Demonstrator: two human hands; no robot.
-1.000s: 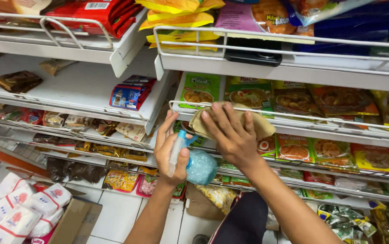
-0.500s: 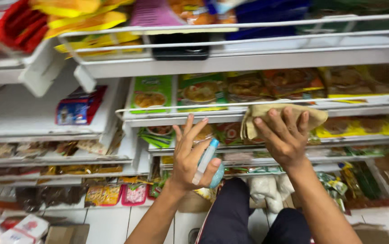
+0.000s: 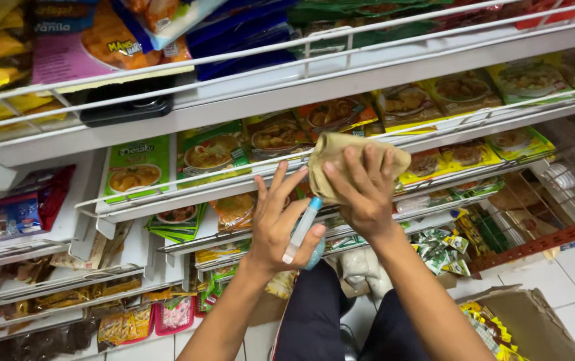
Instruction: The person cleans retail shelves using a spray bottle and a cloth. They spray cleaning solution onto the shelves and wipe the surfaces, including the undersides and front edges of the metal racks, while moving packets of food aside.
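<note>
Pressing a tan cloth point(image 3: 341, 157) on the white wire shelf rail point(image 3: 234, 175), my right hand point(image 3: 362, 194) has its fingers spread flat. My left hand point(image 3: 277, 224) grips a small blue spray bottle point(image 3: 303, 230) just below, beside green food packets point(image 3: 133, 167).

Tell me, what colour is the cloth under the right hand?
The cloth is plain tan, a light brown. The head view shows it best.
</note>
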